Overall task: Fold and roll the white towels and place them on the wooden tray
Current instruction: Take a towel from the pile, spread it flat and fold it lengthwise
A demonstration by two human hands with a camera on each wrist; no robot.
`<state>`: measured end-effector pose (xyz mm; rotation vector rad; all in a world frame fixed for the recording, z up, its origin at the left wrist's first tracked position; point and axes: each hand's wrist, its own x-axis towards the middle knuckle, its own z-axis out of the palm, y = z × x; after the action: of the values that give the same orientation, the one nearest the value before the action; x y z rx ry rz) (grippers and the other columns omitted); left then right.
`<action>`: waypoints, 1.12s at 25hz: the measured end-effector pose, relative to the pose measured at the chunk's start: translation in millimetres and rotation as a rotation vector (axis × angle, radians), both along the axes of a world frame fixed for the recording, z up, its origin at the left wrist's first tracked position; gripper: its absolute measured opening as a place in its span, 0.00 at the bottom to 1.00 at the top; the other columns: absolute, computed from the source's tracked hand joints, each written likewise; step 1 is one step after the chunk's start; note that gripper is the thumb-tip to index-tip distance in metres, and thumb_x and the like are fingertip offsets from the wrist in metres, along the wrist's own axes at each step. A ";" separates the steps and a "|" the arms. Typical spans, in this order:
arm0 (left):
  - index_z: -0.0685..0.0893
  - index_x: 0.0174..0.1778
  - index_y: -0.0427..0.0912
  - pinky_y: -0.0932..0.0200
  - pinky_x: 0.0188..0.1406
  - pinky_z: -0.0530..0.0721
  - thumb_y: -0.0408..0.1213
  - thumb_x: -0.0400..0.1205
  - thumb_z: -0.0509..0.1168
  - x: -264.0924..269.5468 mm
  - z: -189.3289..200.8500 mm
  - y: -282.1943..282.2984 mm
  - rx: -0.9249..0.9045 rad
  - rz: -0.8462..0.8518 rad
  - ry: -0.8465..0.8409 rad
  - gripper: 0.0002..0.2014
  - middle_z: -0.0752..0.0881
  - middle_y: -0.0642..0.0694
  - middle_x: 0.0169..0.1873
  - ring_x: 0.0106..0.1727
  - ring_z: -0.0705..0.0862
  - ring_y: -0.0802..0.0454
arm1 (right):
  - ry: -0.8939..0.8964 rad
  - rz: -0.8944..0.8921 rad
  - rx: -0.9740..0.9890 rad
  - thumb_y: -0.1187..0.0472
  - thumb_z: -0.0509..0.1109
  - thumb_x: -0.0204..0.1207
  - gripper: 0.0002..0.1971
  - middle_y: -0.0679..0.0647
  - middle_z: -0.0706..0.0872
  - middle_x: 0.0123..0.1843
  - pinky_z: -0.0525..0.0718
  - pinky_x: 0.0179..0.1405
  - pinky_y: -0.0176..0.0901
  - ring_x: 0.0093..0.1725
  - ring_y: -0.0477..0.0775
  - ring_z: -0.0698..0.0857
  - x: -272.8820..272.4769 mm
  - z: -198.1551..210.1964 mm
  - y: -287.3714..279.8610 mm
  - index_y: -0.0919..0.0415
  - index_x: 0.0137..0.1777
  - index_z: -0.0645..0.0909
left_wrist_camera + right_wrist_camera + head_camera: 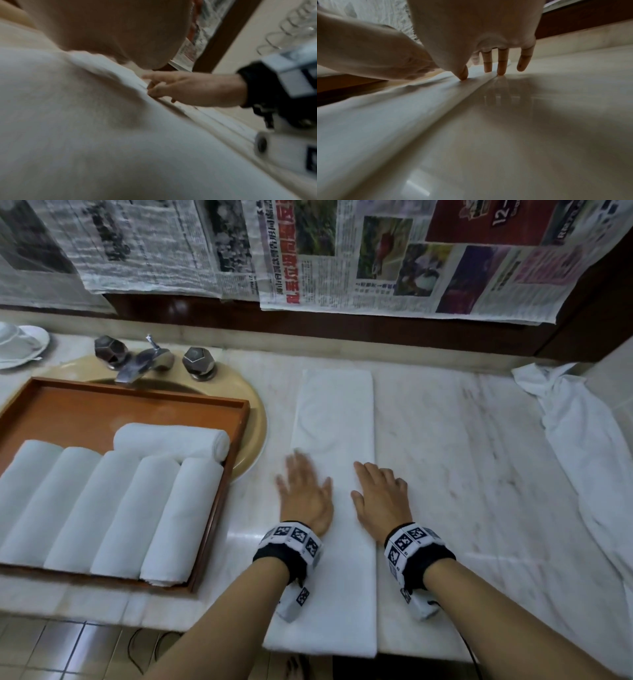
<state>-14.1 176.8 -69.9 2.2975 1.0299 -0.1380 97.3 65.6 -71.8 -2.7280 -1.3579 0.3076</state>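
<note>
From the head view we see a white towel [334, 491] folded into a long narrow strip, lying on the marble counter [479, 474] and running from the near edge toward the wall; the left hand [305, 494] lies flat on the strip's left edge with fingers spread, blurred at the tips; the right hand [380, 498] lies flat on its right edge, fingers straight and slightly apart, some of them past the edge on the marble. To the left stands the wooden tray [219, 491], set partly over the sink basin [253, 419]; it holds five rolled towels [113, 508] side by side and a sixth roll [171, 440] lying crosswise behind them. Behind the tray we see the tap [144, 361]; a crumpled white cloth [582, 433] lies at the far right of the counter; newspaper sheets [376, 251] hang on the wall.

In the left wrist view the picture is blurred; the folded towel [85, 135] fills the lower part; we see the right hand [188, 89] beyond it, fingertips on the towel's edge.

In the right wrist view the right hand's fingers [502, 60] point straight down, apart from one another; the thumb tip presses the towel [376, 121] near its edge, and one fingertip touches the glossy counter [539, 135] right at that edge; the left hand [376, 54] shows at the left, resting on the towel.
</note>
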 end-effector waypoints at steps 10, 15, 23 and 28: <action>0.38 0.85 0.44 0.44 0.82 0.34 0.51 0.90 0.37 62.2 4.3 39.0 -0.035 -0.267 -0.026 0.29 0.34 0.50 0.84 0.84 0.34 0.52 | 0.107 -0.093 -0.145 0.46 0.59 0.74 0.40 0.49 0.70 0.74 0.67 0.59 0.58 0.66 0.59 0.71 36.9 9.4 39.9 0.47 0.85 0.48; 0.36 0.84 0.38 0.47 0.81 0.34 0.50 0.90 0.39 68.6 3.0 86.2 -0.071 0.262 0.118 0.31 0.33 0.43 0.84 0.85 0.34 0.48 | 0.112 -0.116 -0.189 0.45 0.60 0.71 0.42 0.49 0.68 0.76 0.66 0.62 0.58 0.67 0.58 0.70 44.5 10.8 44.0 0.54 0.85 0.49; 0.39 0.86 0.44 0.48 0.84 0.37 0.46 0.91 0.41 51.3 2.0 61.4 0.040 -0.384 0.115 0.28 0.33 0.53 0.82 0.85 0.37 0.55 | 0.077 -0.169 -0.139 0.50 0.49 0.77 0.35 0.56 0.53 0.87 0.54 0.70 0.76 0.83 0.60 0.57 53.1 1.0 27.9 0.61 0.85 0.54; 0.33 0.84 0.46 0.45 0.82 0.33 0.47 0.90 0.41 88.1 0.4 79.4 0.073 -0.414 0.216 0.30 0.29 0.55 0.82 0.84 0.33 0.57 | 0.170 -0.126 -0.226 0.46 0.44 0.86 0.34 0.46 0.28 0.85 0.33 0.74 0.81 0.83 0.54 0.29 95.6 1.2 41.4 0.56 0.85 0.33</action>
<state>74.0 256.3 -69.5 2.5788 0.6511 -0.5329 192.9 107.0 -70.7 -2.8689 -1.1672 0.7057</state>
